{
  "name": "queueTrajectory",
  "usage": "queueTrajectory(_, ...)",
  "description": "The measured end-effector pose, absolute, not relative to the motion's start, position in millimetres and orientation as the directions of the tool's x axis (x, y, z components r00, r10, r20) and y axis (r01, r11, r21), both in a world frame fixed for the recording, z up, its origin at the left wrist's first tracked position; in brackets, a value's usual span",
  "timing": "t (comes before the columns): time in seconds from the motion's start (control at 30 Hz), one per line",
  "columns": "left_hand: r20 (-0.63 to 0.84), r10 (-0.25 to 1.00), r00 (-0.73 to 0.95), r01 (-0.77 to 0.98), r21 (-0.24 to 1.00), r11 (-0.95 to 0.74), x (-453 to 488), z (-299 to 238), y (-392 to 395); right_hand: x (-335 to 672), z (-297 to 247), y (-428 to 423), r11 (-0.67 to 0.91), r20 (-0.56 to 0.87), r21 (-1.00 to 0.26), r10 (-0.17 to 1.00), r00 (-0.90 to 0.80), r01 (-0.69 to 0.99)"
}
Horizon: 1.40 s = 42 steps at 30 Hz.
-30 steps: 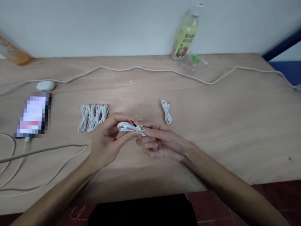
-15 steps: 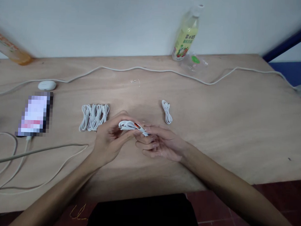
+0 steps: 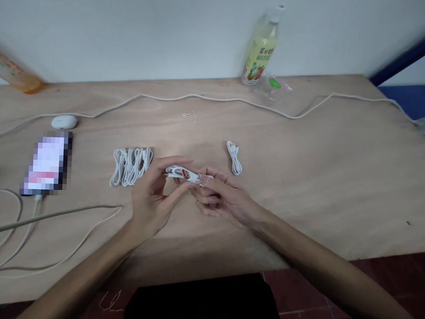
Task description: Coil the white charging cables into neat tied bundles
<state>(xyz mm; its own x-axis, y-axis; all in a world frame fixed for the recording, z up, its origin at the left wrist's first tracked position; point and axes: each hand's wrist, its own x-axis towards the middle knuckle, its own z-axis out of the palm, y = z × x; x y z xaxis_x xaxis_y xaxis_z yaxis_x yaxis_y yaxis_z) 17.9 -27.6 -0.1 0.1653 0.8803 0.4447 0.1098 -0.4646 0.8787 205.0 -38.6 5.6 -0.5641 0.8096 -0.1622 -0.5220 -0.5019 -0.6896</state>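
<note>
Between my two hands, above the front of the table, is a folded white USB cable (image 3: 179, 172) with an orange spot in its plug. My left hand (image 3: 154, 190) is closed around its left part, thumb below and fingers above. The fingers and thumb of my right hand (image 3: 223, 192) pinch its right end, hiding part of it. Just left of my left hand, several bundled white cables (image 3: 130, 167) lie side by side. Beyond my right hand lies one more bundled white cable (image 3: 234, 158).
A phone (image 3: 47, 163) on a charging cord and a white earbud case (image 3: 64, 122) lie at left. A long white cord (image 3: 214, 98) crosses the back. Bottles (image 3: 260, 54) stand by the wall, with a clear plastic wrapper (image 3: 276, 87) near one. Small white scraps (image 3: 189, 115) lie mid-table.
The held cable has turned slightly, so its orange plug shows more plainly. My right hand has rolled, its thumb now on top of the cable's right end. Cables on the table stay put.
</note>
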Motion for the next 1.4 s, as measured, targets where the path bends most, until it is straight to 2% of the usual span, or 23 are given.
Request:
queueTrajectory(0.13, 0.491, 0.834, 0.251, 0.170, 0.826, -0.537, 14, 8, -24, 205, 2, -41, -0.434, -0.125, -0.745, 0.837, -0.533, -0.507)
queueTrajectory(0.23, 0.606, 0.722, 0.334, 0.180, 0.711, -0.680, 8, 13, -17, 205, 1, -41, -0.393, -0.113, -0.780, 0.854, -0.507, -0.487)
queueTrajectory(0.37, 0.653, 0.602, 0.460, 0.203, 0.582, -0.787, 3, 15, -10, 206, -3, -41, -0.310, -0.044, -0.821, 0.872, -0.488, -0.480)
queueTrajectory(0.6, 0.701, 0.538, 0.468, 0.233, 0.489, -0.840, 3, 16, -11, 211, -7, -45, -0.185, -0.019, -0.925, 0.894, -0.448, -0.330)
queueTrajectory(0.67, 0.696, 0.558, 0.452, 0.221, 0.519, -0.826, 4, 15, -12, 211, -6, -45, -0.179, -0.018, -0.928, 0.897, -0.441, -0.326)
queueTrajectory(0.87, 0.610, 0.713, 0.346, 0.128, 0.722, -0.680, 12, 16, -17, 208, -4, -45, -0.173, 0.005, -0.915, 0.899, -0.439, -0.364)
queueTrajectory(1.03, 0.465, 0.842, 0.276, 0.112, 0.854, -0.508, 17, 17, -24, 206, -7, -46, -0.145, 0.015, -0.921, 0.914, -0.406, -0.361)
queueTrajectory(1.2, 0.456, 0.857, 0.239, 0.043, 0.877, -0.478, 21, 15, -25, 205, -8, -47, -0.135, 0.019, -0.920, 0.922, -0.386, -0.368)
queueTrajectory(1.4, 0.388, 0.892, 0.233, 0.082, 0.906, -0.416, 21, 17, -26, 206, -7, -49, -0.120, 0.003, -0.943, 0.931, -0.366, -0.312)
